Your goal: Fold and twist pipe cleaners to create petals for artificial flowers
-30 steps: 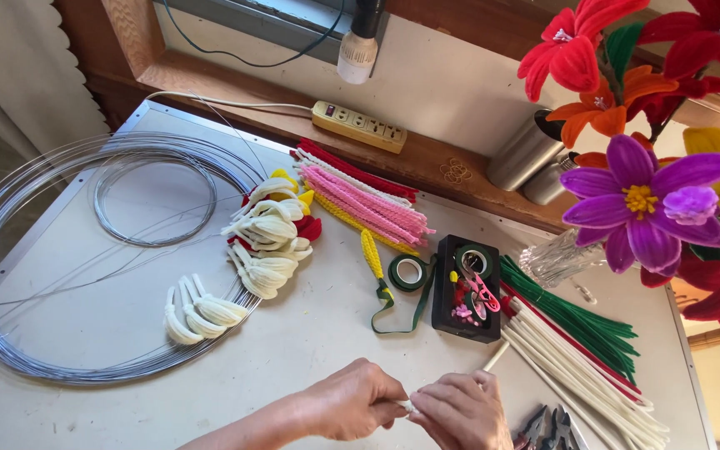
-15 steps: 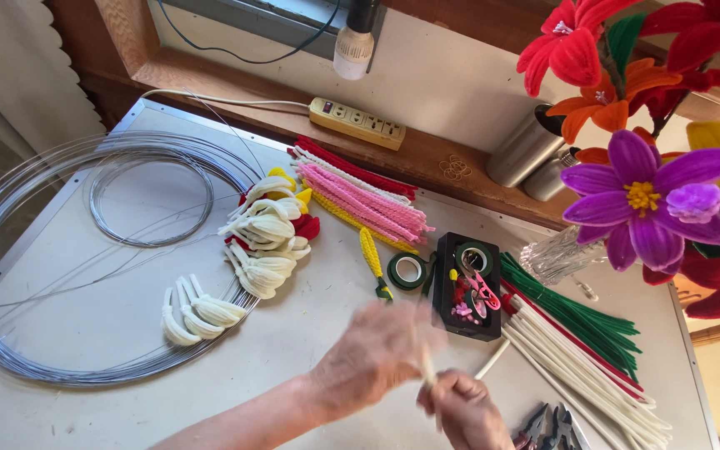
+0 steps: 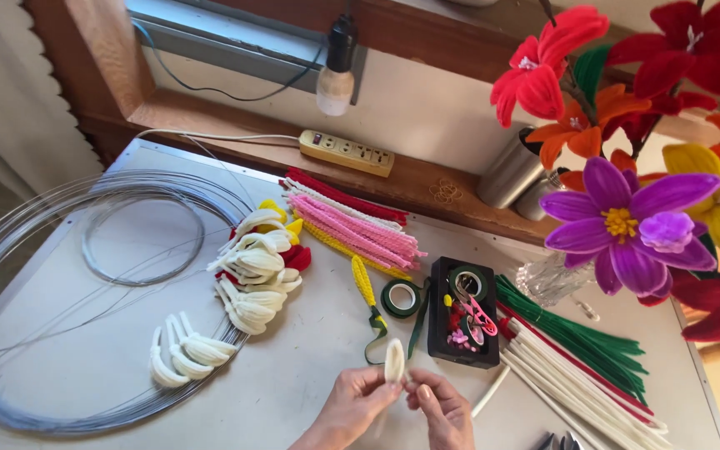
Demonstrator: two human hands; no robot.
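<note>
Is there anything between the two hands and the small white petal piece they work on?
No, nothing visible is between them. The left hand and the right hand both touch the white petal piece directly and hold it upright above the table. The green tape roll and the black tray lie behind it, apart.

Both hands meet low over the pale surface: the left hand and right hand share a grip on a fuzzy cream petal-shaped pipe-cleaner loop, upright. Just beyond lies a green tape roll.
</note>
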